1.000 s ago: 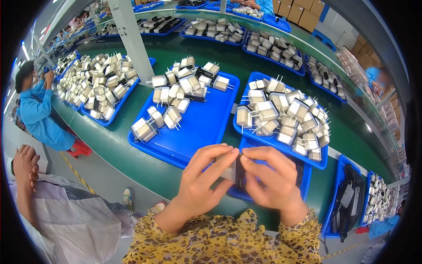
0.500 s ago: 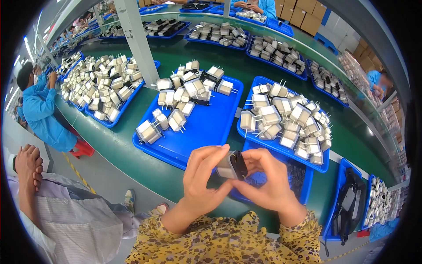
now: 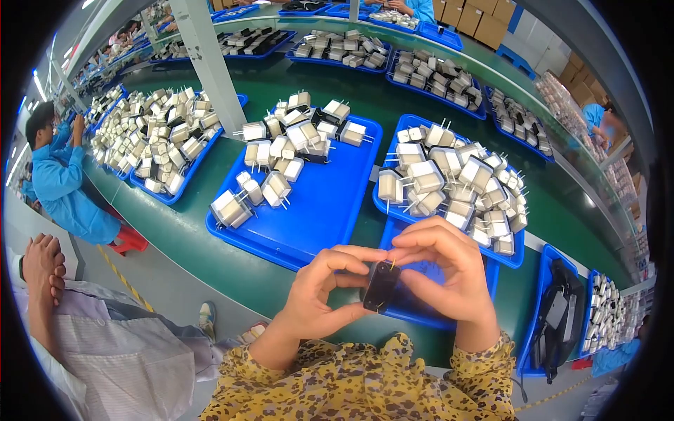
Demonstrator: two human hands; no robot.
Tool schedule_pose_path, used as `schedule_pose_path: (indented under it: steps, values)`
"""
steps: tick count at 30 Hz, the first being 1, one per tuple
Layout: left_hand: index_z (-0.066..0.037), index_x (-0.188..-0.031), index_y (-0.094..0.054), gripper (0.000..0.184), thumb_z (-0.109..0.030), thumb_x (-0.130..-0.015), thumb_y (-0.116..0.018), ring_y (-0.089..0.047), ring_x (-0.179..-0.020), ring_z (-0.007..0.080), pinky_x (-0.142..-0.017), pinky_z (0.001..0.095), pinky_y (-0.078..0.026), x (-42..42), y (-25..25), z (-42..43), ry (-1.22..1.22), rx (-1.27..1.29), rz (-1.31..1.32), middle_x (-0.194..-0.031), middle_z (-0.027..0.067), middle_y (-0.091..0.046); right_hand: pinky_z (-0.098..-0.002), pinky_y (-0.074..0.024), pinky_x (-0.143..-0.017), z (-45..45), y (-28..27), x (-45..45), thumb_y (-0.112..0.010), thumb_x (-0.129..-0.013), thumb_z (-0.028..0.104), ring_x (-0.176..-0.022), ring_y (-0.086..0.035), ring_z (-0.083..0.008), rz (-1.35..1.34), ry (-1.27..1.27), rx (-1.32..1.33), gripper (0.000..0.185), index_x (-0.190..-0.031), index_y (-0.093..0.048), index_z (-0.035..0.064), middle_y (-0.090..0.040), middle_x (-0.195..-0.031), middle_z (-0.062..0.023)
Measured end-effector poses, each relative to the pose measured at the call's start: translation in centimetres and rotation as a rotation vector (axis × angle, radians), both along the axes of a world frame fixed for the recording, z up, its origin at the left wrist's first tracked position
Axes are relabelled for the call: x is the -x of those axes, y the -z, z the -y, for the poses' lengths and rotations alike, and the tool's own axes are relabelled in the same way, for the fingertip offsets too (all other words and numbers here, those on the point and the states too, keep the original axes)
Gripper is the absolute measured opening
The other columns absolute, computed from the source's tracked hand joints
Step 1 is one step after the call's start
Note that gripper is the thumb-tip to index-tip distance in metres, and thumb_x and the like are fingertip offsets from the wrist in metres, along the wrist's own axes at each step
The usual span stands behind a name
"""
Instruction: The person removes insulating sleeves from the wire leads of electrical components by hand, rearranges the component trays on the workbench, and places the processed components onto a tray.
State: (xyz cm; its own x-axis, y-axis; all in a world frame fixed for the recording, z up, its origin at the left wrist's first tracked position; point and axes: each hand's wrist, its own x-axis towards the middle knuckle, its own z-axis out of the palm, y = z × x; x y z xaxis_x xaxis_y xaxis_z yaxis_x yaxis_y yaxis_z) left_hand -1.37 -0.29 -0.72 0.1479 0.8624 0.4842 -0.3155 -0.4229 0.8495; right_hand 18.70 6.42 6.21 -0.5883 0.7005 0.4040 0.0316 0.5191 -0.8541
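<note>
Above the table's (image 3: 263,291) near edge, over the left part of a low blue tray (image 3: 493,284), the black-faced block (image 3: 381,286) is held between the person's hands. The left hand (image 3: 312,291) pinches it along its left side, fingertips at the upper end and thumb at the lower; this grip seems chosen to steady the block while leaving its dark face uncovered. The right hand (image 3: 449,270) is half curled, forefinger and thumb a little apart around a yellow wire (image 3: 393,264) at the block's upper end; whether they actually pinch it, I cannot tell. That side approach likely keeps the wire in sight.

The block's long axis runs from upper right to lower left, steeper than level, with the black face turned up toward the wearer. The wire points away from the wearer, toward the table's far edge; a smaller yellow bit shows at the lower end.

Pale blocks (image 3: 302,133) with metal pins crowd the far and left edges of the left tray (image 3: 309,217), its near right corner bare, probably because they were heaped from the back. The right tray (image 3: 517,264), heaped nearly edge to edge, overlaps the low tray's far edge; both sit within easy reach.
</note>
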Motion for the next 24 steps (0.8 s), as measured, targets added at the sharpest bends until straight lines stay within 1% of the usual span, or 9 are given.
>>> schedule_pose_path:
  steps: [4, 7, 8, 10, 17, 19, 20, 23, 24]
  values:
    - [0.000, -0.131, -0.053, 0.061, 0.010, -0.075, -0.075, -0.058, -0.122, 0.0276, -0.093, 0.0370, -0.059, -0.4, -0.6, 0.0, -0.175, -0.090, -0.130, -0.130, 0.0186, -0.054, -0.0311, -0.0589, -0.082, -0.4, 0.1, -0.4, -0.069, -0.079, -0.008, -0.094, -0.070, -0.0220, 0.070, -0.035, -0.132, 0.033, -0.112, -0.067, -0.0030, -0.063, -0.109, -0.0152]
    - [-0.001, -0.139, -0.052, 0.072, 0.013, -0.071, -0.073, -0.060, -0.116, 0.0254, -0.093, 0.0363, -0.060, -0.2, -1.4, 0.0, -0.235, -0.095, -0.259, -0.125, 0.0156, -0.055, -0.0296, -0.0571, -0.077, 0.5, -0.6, 0.5, -0.068, -0.081, -0.007, -0.091, -0.070, -0.0212, 0.006, 0.061, -0.027, 0.031, -0.111, -0.069, -0.0020, -0.065, -0.105, -0.0149]
    - [-0.001, -0.139, -0.052, 0.072, 0.013, -0.071, -0.073, -0.060, -0.116, 0.0254, -0.093, 0.0363, -0.060, -0.3, -1.5, 0.0, -0.235, -0.095, -0.259, -0.125, 0.0156, -0.055, -0.0296, -0.0571, -0.077, 0.5, -0.6, 0.5, -0.068, -0.081, -0.007, -0.091, -0.070, -0.0212, 0.006, 0.061, -0.027, 0.031, -0.111, -0.069, -0.0020, -0.065, -0.105, -0.0149]
    - [-0.002, -0.139, -0.054, 0.074, 0.014, -0.069, -0.071, -0.062, -0.111, 0.0242, -0.092, 0.0347, -0.060, -0.4, -1.6, 0.0, -0.239, -0.083, -0.229, -0.123, 0.0140, -0.055, -0.0296, -0.0551, -0.072, 0.2, -0.7, 0.3, -0.068, -0.081, -0.006, -0.087, -0.069, -0.0221, 0.120, 0.035, -0.264, 0.032, -0.112, -0.070, -0.0009, -0.066, -0.098, -0.0138]
    - [-0.001, -0.133, -0.060, 0.066, 0.012, -0.069, -0.072, -0.063, -0.108, 0.0234, -0.089, 0.0339, -0.061, 0.0, -1.7, 0.0, -0.280, -0.094, -0.283, -0.122, 0.0138, -0.056, -0.0321, -0.0536, -0.067, -0.1, -0.7, -0.5, -0.071, -0.077, -0.003, -0.078, -0.066, -0.0268, 0.145, 0.084, -0.255, 0.026, -0.102, -0.070, 0.0020, -0.064, -0.091, -0.0127]
    - [-0.002, -0.133, -0.060, 0.067, 0.011, -0.068, -0.072, -0.063, -0.109, 0.0232, -0.088, 0.0347, -0.061, 0.1, -1.7, 0.0, -0.283, -0.100, -0.266, -0.121, 0.0138, -0.057, -0.0377, -0.0534, -0.065, -0.1, -0.5, -1.2, -0.072, -0.076, 0.001, -0.075, -0.065, -0.0314, 0.450, 0.031, -0.199, 0.018, -0.094, -0.067, 0.0025, -0.063, -0.088, -0.0134]
    - [-0.002, -0.133, -0.060, 0.067, 0.011, -0.068, -0.072, -0.063, -0.109, 0.0232, -0.088, 0.0347, -0.061, 0.1, -1.8, 0.0, -0.285, -0.100, -0.267, -0.121, 0.0138, -0.057, -0.0377, -0.0534, -0.065, -0.1, 0.1, -1.3, -0.072, -0.076, 0.001, -0.075, -0.065, -0.0314, 0.449, 0.029, -0.200, 0.018, -0.094, -0.067, 0.0025, -0.063, -0.088, -0.0134]
    - [-0.002, -0.129, -0.062, 0.064, 0.011, -0.068, -0.074, -0.063, -0.111, 0.0239, -0.088, 0.0355, -0.061, 0.2, -2.0, -0.1, -0.295, -0.088, -0.245, -0.123, 0.0145, -0.058, -0.0470, -0.0535, -0.070, 0.2, 2.6, -1.4, -0.073, -0.077, 0.011, -0.085, -0.066, -0.0369, 0.951, -0.068, -0.240, 0.022, -0.096, -0.063, 0.0043, -0.061, -0.091, -0.0155]
    - [-0.002, -0.127, -0.062, 0.062, 0.010, -0.068, -0.075, -0.063, -0.112, 0.0247, -0.088, 0.0355, -0.061, 0.2, -2.0, -0.1, -0.297, -0.100, -0.240, -0.124, 0.0149, -0.059, -0.0470, -0.0535, -0.070, 0.4, 3.2, -1.3, -0.073, -0.077, 0.011, -0.085, -0.066, -0.0369, 0.949, -0.068, -0.240, 0.022, -0.096, -0.063, 0.0043, -0.061, -0.091, -0.0155]
